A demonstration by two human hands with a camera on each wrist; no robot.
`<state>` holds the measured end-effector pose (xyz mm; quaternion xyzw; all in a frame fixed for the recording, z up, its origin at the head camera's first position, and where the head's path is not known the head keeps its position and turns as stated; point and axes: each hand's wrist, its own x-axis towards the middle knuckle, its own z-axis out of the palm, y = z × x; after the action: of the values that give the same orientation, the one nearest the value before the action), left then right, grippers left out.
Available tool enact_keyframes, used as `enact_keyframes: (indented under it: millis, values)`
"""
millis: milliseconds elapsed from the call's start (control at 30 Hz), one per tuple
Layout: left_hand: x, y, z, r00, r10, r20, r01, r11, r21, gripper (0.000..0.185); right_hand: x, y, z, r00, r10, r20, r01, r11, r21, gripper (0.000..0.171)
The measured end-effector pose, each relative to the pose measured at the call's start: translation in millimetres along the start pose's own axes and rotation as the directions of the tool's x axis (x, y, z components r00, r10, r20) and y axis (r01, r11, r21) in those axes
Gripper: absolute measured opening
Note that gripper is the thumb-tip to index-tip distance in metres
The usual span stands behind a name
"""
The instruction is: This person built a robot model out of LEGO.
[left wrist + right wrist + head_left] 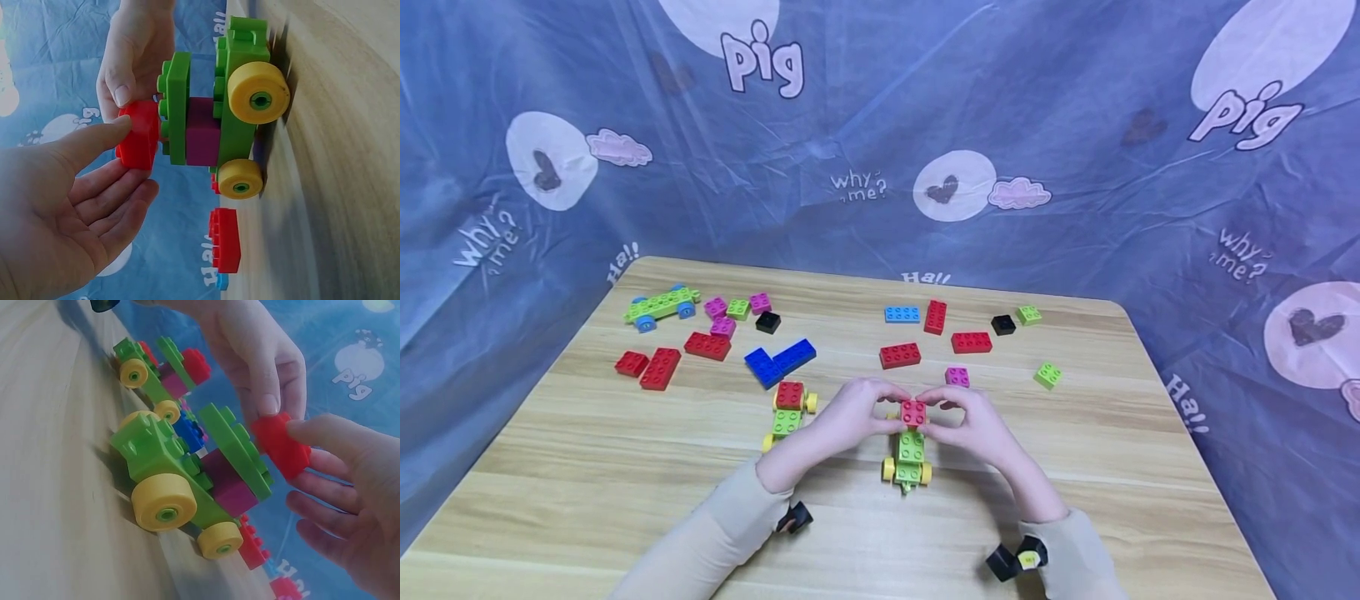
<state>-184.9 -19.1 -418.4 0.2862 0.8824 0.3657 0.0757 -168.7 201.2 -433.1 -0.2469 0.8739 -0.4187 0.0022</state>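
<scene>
Both hands pinch the small red brick (913, 412) from opposite sides, left hand (852, 417) and right hand (972, 425) equally near, directly above the green plate (179, 106) of the wheeled car (178, 481).

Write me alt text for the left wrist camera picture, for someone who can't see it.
Two hands pinch a small red brick against the top of a toy car with a green body, a purple block in the middle and yellow wheels. The left hand fills the lower left, and the right hand reaches in from above. The car stands on a wooden table, with another red brick nearby.
</scene>
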Motion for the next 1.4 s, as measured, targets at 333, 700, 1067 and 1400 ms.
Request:
enact_keyframes:
  millis: [333, 700, 1067, 1400]
  values:
    - [-0.1, 1.0, 1.7, 0.999, -0.028, 0.015, 0.029, 0.999, -0.015, 0.037, 1.2, 3.5, 1.2, 0.999, 0.035, 0.016, -0.035, 0.999, -0.006, 0.032]
    - [-0.2, 1.5, 1.7, 0.999, -0.039, 0.027, 0.04, 0.999, -0.024, 0.038, 1.4, 1.4, 0.3, 0.997, 0.07, 0.034, -0.069, 0.998, -0.005, 0.032]
    - [1.0, 0.5, 2.6, 0.999, -0.035, 0.041, 0.036, 0.999, -0.012, 0.039, 0.9, -0.3, -0.4, 0.997, 0.071, 0.034, -0.072, 0.997, 0.011, 0.034]
    - [0.9, 0.8, 3.7, 0.998, -0.045, 0.05, 0.046, 0.999, -0.025, 0.04, 0.9, 1.1, -0.8, 0.995, 0.088, 0.051, -0.089, 0.996, 0.012, 0.032]
